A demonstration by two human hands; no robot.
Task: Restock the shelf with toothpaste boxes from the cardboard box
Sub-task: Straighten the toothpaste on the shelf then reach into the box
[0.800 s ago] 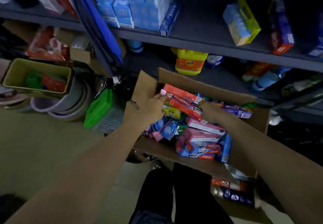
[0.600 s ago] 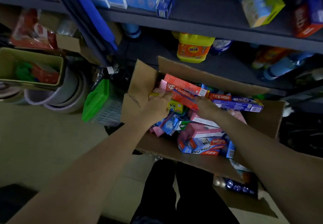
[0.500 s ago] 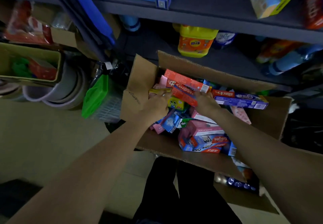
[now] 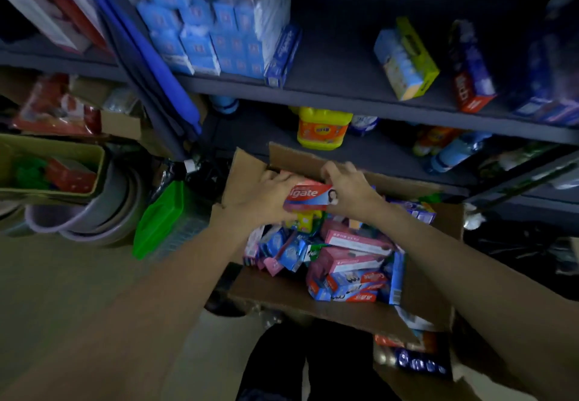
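An open cardboard box point(image 4: 250, 168) stands on the floor below the shelves, full of several pink, blue and red toothpaste boxes point(image 4: 351, 262). A red toothpaste box point(image 4: 308, 195) is lifted above the pile, lying level between both hands. My left hand point(image 4: 263, 200) grips its left end and my right hand point(image 4: 347, 186) grips its right end. More boxes may be stacked under the red one; the hands hide that. The dark grey shelf point(image 4: 360, 68) above holds stacked blue boxes point(image 4: 206, 37) at its left.
A yellow-green carton point(image 4: 407, 59) and a dark blue-and-red box point(image 4: 470, 68) stand on the shelf's right part. A yellow bottle point(image 4: 322, 128) sits on the lower shelf. Left on the floor are stacked basins point(image 4: 94, 212), a green bin point(image 4: 159, 219) and a blue umbrella point(image 4: 147, 49).
Both hands have closed on the red toothpaste box and raised it out of the pile. The view has tilted upward toward the shelf.
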